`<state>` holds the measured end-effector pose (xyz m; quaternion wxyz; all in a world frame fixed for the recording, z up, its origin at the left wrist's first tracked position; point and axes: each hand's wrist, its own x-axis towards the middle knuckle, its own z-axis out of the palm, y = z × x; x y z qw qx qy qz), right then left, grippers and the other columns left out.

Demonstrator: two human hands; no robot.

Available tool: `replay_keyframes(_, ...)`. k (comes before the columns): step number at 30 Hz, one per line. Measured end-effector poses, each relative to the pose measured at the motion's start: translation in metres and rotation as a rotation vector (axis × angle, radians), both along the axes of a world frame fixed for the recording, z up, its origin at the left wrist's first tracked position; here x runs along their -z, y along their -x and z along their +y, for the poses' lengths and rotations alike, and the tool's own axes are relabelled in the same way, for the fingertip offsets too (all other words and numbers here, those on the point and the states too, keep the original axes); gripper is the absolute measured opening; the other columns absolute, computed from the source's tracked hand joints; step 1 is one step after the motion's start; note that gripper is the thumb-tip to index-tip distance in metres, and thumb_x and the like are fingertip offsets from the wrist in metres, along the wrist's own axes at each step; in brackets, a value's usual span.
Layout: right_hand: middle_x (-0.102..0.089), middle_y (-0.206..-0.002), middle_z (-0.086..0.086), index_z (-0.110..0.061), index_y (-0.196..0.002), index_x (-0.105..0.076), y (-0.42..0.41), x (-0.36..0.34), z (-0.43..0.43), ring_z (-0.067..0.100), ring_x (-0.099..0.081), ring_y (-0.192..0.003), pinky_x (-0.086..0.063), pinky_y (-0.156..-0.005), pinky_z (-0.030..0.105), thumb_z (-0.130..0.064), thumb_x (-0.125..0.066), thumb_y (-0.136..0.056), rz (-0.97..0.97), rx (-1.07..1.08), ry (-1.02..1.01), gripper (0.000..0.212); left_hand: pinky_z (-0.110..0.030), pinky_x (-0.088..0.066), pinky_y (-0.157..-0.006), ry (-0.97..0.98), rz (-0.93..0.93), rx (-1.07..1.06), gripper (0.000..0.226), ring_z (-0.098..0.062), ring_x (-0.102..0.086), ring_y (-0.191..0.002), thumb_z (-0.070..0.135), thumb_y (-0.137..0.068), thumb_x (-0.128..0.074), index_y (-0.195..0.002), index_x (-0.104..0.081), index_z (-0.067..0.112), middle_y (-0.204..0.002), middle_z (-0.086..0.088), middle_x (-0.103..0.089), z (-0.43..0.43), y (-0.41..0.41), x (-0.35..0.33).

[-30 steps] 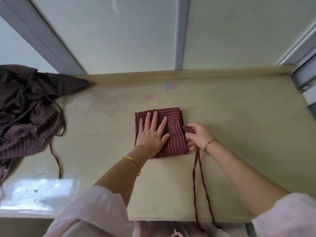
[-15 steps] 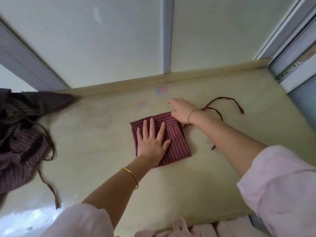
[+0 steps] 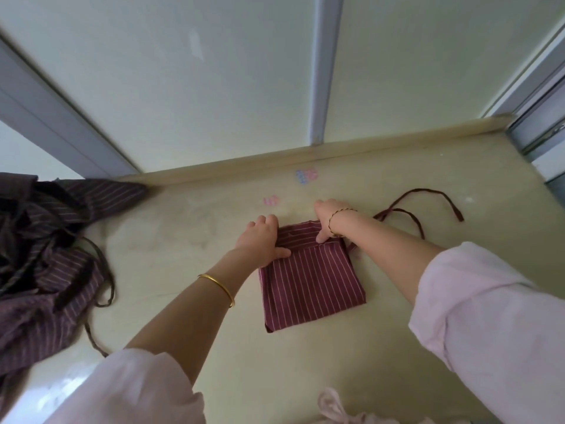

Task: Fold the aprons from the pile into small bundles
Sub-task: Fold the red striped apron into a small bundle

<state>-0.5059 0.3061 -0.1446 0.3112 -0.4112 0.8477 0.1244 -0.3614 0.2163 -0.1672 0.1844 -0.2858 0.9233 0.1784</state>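
A maroon striped apron [image 3: 312, 286], folded into a small square, lies in the middle of the pale table [image 3: 183, 246]. My left hand [image 3: 263, 237] grips its far left corner, fingers curled over the edge and thumb on top. My right hand [image 3: 325, 220] pinches the far edge a little to the right, with the thumb pressing down on the cloth. The apron's dark ties [image 3: 428, 200] trail loose across the table to the right of the bundle. A heap of unfolded striped aprons [image 3: 46, 255] sits at the left edge.
A raised lip [image 3: 275, 160] runs along the table's far side below pale wall panels. Small pink and blue stickers [image 3: 305, 175] mark the surface behind the bundle. One dark tie [image 3: 104, 283] from the heap loops onto the table at left.
My left hand has lifted from lying flat on the bundle and moved to its far left corner. My right hand has come back a little onto the far edge. The ties stay at the right.
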Motion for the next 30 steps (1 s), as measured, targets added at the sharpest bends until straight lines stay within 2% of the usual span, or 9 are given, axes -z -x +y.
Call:
replay_keyframes(4, -0.060, -0.117, 0.012, -0.003, -0.118, -0.055, -0.001, 0.002, 0.001, 0.027, -0.060, -0.103, -0.052, -0.085, 0.033, -0.034, -0.073, -0.080, -0.041, -0.021, 0.003, 0.053, -0.041, -0.047, -0.090, 0.001, -0.043, -0.024, 0.059, -0.027, -0.050, -0.107, 0.046, -0.079, -0.070, -0.118, -0.041, 0.013, -0.116, -0.007, -0.051, -0.003, 0.005, -0.003)
replay_keyframes(8, -0.057, -0.120, 0.007, -0.009, -0.125, -0.052, 0.002, 0.000, 0.015, 0.026, -0.057, -0.106, -0.048, -0.086, 0.032, -0.025, -0.068, -0.085, -0.141, -0.043, 0.146, 0.046, -0.039, -0.046, -0.089, 0.009, -0.022, -0.039, 0.058, -0.026, -0.050, -0.109, 0.046, -0.077, -0.071, -0.118, -0.043, 0.015, -0.116, -0.005, -0.053, -0.002, 0.003, -0.004)
replay_keyframes(12, -0.054, -0.095, 0.000, -0.017, -0.103, -0.052, 0.009, -0.019, 0.033, 0.019, -0.052, -0.086, -0.040, -0.071, 0.028, -0.020, -0.065, -0.086, -0.236, -0.055, 0.388, 0.022, -0.039, -0.044, -0.097, -0.138, 0.008, -0.037, 0.074, -0.027, -0.050, -0.120, 0.036, -0.077, -0.075, -0.140, -0.039, 0.019, -0.134, -0.007, -0.051, -0.010, 0.009, -0.031)
replay_keyframes(14, -0.055, -0.090, -0.003, -0.020, -0.095, -0.048, 0.014, -0.039, 0.038, 0.018, -0.054, -0.084, -0.041, -0.070, 0.028, -0.020, -0.063, -0.087, -0.208, -0.078, 0.490, 0.017, -0.037, -0.047, -0.091, -0.175, 0.041, -0.005, 0.057, -0.027, -0.054, -0.109, 0.032, -0.080, -0.072, -0.131, -0.051, 0.019, -0.126, -0.010, -0.056, -0.014, 0.015, -0.055)
replay_keyframes(18, -0.054, -0.080, -0.008, -0.022, -0.091, -0.046, 0.023, -0.084, 0.046, 0.015, -0.056, -0.074, -0.042, -0.060, 0.024, -0.022, -0.060, -0.089, -0.002, -0.085, 0.752, 0.014, -0.035, -0.037, -0.090, 0.081, 0.338, -0.001, 0.027, -0.026, -0.039, -0.107, 0.031, -0.083, -0.067, -0.105, -0.061, 0.017, -0.108, -0.006, -0.042, -0.010, 0.024, -0.105)
replay_keyframes(22, -0.050, -0.083, -0.007, -0.019, -0.089, -0.046, 0.016, -0.095, 0.055, 0.016, -0.050, -0.075, -0.042, -0.061, 0.029, -0.020, -0.061, -0.088, 0.222, -0.081, 0.946, 0.015, -0.040, -0.038, -0.089, 0.389, 0.642, 0.095, 0.028, -0.031, -0.044, -0.108, 0.025, -0.087, -0.062, -0.109, -0.059, 0.008, -0.119, -0.011, -0.050, 0.005, 0.018, -0.112)
replay_keyframes(24, -0.049, -0.085, -0.005, -0.020, -0.087, -0.042, 0.005, -0.077, 0.066, 0.018, -0.051, -0.077, -0.043, -0.063, 0.030, -0.018, -0.060, -0.087, 0.232, -0.117, 0.860, 0.018, -0.040, -0.038, -0.092, 0.438, 0.567, 0.147, 0.029, -0.034, -0.045, -0.114, 0.014, -0.091, -0.052, -0.118, -0.053, 0.005, -0.128, -0.014, -0.048, 0.017, 0.008, -0.092)
replay_keyframes(26, -0.046, -0.085, -0.005, -0.021, -0.086, -0.038, -0.009, -0.051, 0.080, 0.018, -0.052, -0.080, -0.044, -0.065, 0.031, -0.016, -0.060, -0.086, 0.164, -0.169, 0.698, 0.022, -0.038, -0.037, -0.097, 0.401, 0.379, 0.240, 0.032, -0.031, -0.042, -0.121, 0.011, -0.094, -0.042, -0.127, -0.044, 0.007, -0.136, -0.013, -0.042, 0.031, -0.007, -0.066)
replay_keyframes(30, -0.046, -0.079, -0.007, -0.023, -0.090, -0.035, -0.029, -0.011, 0.114, 0.018, -0.048, -0.075, -0.032, -0.056, 0.025, -0.022, -0.056, -0.090, -0.023, -0.241, 0.472, 0.021, -0.035, -0.044, -0.078, 0.150, 0.085, 0.396, 0.019, -0.026, -0.055, -0.097, 0.016, -0.099, -0.037, -0.117, -0.041, 0.012, -0.113, -0.010, -0.054, 0.056, -0.035, -0.036)
